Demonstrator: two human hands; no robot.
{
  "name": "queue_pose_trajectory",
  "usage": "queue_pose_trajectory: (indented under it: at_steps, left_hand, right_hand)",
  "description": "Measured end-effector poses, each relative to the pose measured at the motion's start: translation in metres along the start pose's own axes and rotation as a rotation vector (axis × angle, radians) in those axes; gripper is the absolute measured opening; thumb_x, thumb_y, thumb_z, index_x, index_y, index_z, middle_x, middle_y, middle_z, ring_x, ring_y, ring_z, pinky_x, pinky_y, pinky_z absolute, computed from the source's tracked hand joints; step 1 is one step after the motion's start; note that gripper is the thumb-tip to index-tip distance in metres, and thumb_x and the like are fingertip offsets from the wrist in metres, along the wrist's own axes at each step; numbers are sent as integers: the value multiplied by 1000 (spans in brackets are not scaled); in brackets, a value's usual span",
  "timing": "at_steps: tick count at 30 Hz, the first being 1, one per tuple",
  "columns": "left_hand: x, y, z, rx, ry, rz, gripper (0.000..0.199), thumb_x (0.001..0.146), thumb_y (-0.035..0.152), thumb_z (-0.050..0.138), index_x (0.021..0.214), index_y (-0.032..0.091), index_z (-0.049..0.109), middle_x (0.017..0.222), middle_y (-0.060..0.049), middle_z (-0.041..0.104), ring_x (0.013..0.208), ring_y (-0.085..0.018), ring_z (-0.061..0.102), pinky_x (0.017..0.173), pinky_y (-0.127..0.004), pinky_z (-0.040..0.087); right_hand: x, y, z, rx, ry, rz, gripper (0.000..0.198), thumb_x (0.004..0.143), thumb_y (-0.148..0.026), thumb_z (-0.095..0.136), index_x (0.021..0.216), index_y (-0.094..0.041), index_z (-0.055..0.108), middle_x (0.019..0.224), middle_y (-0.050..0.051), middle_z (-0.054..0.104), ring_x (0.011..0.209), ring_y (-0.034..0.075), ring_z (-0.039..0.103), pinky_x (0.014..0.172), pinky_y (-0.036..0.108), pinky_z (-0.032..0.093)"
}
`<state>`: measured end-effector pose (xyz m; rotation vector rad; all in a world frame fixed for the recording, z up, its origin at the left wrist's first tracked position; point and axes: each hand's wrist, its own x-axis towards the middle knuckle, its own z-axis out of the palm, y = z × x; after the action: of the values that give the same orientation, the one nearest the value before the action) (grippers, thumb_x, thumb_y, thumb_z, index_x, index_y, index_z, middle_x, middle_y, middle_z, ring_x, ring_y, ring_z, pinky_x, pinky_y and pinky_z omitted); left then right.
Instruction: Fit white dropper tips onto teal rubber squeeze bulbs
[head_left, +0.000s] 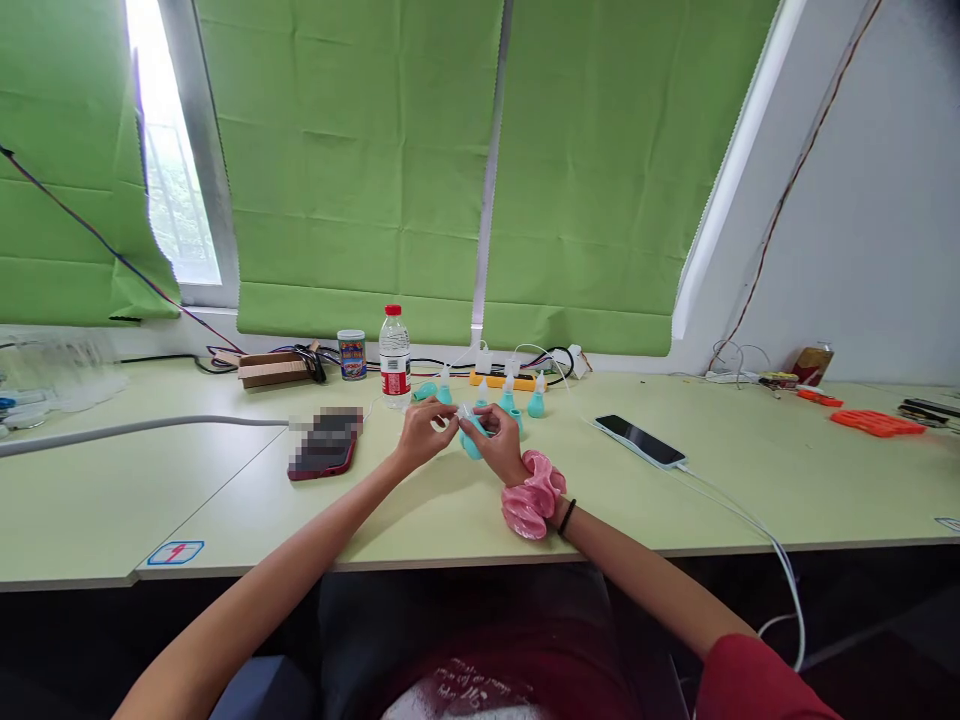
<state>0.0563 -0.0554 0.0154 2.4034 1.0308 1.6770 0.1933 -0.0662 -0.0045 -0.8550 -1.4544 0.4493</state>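
A teal squeeze bulb with a clear tip (471,442) is held just above the table in front of me. My right hand (498,440) has its fingers wrapped round the bulb and wears a pink scrunchie (532,497) at the wrist. At the clear tip, my left hand (427,430) pinches with thumb and forefinger; the tip is partly hidden by the fingers. Just behind my hands stand several similar teal bulbs with clear nozzles, one of them a bulb (535,402) on the right. Another teal bulb (424,391) lies on its side.
Behind the bulbs stand a red-capped water bottle (394,360), a can (352,356) and an orange power strip (487,380). Phones lie left (324,455) and right (639,441), the right one cabled. A cardboard box (276,370) and orange tray (877,423) sit farther out.
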Motion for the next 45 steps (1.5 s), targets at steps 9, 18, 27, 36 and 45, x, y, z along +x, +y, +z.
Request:
queue_pose_trajectory:
  at_steps: [9,18,27,36,45]
  left_hand:
    - [-1,-4,8,-140,67,11,17,70,30,57,68,15,66,63,-5,64,60,-15,54,55,-28,47]
    - [-3,-5,12,138,176,454,12,79,17,48,82,15,59,76,-6,63,70,-15,48,62,-30,45]
    - [2,-5,4,256,95,468,10,80,17,46,79,16,56,74,-4,60,73,-15,45,65,-30,44]
    - [3,-7,-3,589,-142,573,21,81,10,36,67,14,52,66,-7,52,80,-21,44,64,-31,43]
    - [8,6,3,211,113,301,10,72,15,48,62,17,50,57,-2,52,66,-15,45,57,-27,43]
  right_hand:
    - [2,9,-3,-7,8,36,28,60,-36,62,74,-14,53,56,-2,49,52,9,46,49,20,38]
    - [3,6,1,149,41,180,32,57,-40,64,71,-14,52,64,1,55,57,11,51,54,23,42]
    - [7,5,-3,93,-1,165,30,57,-38,63,70,-14,52,60,0,52,52,10,48,50,21,39]
    - [5,9,-4,-22,-57,61,24,60,-36,61,65,-14,52,55,-2,50,51,9,45,50,21,38]
    - [11,4,0,83,74,147,31,59,-40,61,73,-12,57,66,4,58,58,12,52,54,23,43]
